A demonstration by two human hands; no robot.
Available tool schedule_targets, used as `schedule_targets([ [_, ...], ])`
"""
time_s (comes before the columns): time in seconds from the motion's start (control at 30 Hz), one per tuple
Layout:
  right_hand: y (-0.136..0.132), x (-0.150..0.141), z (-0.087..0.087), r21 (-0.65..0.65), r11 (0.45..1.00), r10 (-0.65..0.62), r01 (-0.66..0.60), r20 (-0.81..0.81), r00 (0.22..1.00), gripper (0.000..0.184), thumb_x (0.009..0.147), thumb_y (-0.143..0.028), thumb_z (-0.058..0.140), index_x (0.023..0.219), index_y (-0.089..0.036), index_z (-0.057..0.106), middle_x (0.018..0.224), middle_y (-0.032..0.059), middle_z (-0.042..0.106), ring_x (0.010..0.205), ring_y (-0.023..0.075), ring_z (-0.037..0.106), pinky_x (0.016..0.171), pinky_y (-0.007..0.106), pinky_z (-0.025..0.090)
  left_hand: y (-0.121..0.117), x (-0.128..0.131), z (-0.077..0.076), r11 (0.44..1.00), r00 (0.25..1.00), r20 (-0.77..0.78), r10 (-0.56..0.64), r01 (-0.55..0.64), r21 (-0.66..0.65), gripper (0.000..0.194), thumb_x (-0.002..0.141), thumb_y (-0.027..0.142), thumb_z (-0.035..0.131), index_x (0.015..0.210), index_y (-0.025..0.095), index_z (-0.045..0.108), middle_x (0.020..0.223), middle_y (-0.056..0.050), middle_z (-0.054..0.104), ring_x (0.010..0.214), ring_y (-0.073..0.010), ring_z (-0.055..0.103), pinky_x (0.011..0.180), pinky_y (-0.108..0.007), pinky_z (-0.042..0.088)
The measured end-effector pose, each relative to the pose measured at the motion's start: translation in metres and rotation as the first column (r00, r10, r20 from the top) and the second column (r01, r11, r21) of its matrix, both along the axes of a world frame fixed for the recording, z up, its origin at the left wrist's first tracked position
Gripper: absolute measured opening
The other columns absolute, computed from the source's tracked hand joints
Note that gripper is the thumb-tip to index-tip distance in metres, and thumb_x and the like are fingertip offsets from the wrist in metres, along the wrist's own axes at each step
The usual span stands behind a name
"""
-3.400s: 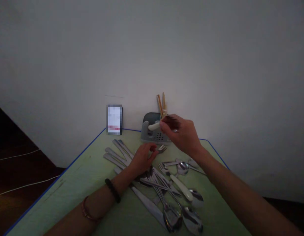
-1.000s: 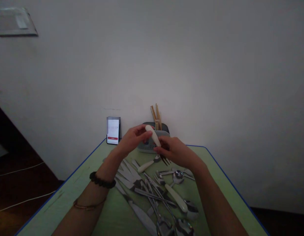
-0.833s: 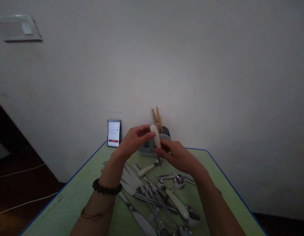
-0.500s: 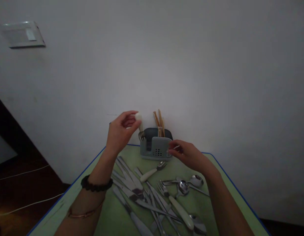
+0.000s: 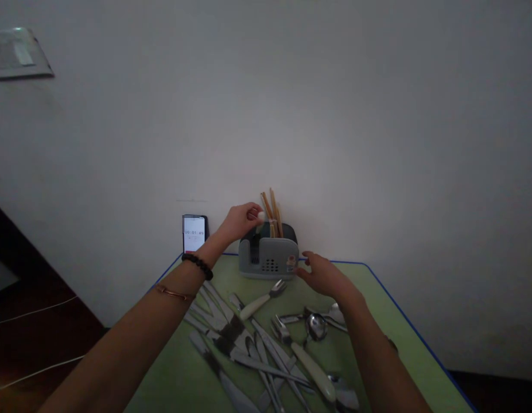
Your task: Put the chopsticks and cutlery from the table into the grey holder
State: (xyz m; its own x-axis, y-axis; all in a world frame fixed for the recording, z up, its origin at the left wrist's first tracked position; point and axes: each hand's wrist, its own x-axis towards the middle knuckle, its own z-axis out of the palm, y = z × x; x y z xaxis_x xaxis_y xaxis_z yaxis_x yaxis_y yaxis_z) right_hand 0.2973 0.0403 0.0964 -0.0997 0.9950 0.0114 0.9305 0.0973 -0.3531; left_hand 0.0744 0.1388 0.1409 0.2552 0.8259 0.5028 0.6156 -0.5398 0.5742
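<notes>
Once the white-handled fork point(image 5: 261, 216) had come to the top of the gray holder point(image 5: 268, 267), only the left hand point(image 5: 239, 222) pinched it. The right hand point(image 5: 328, 279) had let go and was open, right of the holder. Knives point(image 5: 236, 394) lay in front.

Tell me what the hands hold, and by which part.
The left hand pinches a white-handled utensil by the handle's upper end; the right hand holds nothing.

Chopsticks point(image 5: 273, 212) in holder point(image 5: 272, 258), cutlery point(image 5: 266, 355) in front, phone point(image 5: 194, 234) L.
</notes>
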Motion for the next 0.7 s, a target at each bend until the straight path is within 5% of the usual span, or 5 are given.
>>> schedule_targets([
  [0.23,0.003,0.000,-0.009,-0.062,0.998,0.010,-0.009,0.012,1.000,0.045,0.084,-0.036,0.053,0.122,-0.012,0.053,0.117,0.0174,0.062,0.105,0.0232,0.060,0.085,0.031,0.043,0.010,0.003,-0.019,0.993,0.961,-0.274,0.045,-0.072,-0.089,0.026,0.069,0.024,0.066,0.092,0.014,0.067,0.083,-0.006,0.071,0.076,-0.0170,0.065,0.069,-0.024,0.049],
  [0.7,0.003,-0.003,-0.009,-0.048,0.998,0.044,-0.045,-0.022,0.999,0.042,0.083,-0.034,0.052,0.119,-0.012,0.053,0.115,0.0163,0.062,0.100,0.0226,0.061,0.083,0.030,0.043,0.016,0.025,-0.015,0.976,0.888,-0.441,0.129,-0.192,-0.102,0.023,0.071,0.030,0.062,0.080,0.012,0.072,0.081,-0.012,0.071,0.078,-0.0223,0.065,0.070,-0.027,0.047],
])
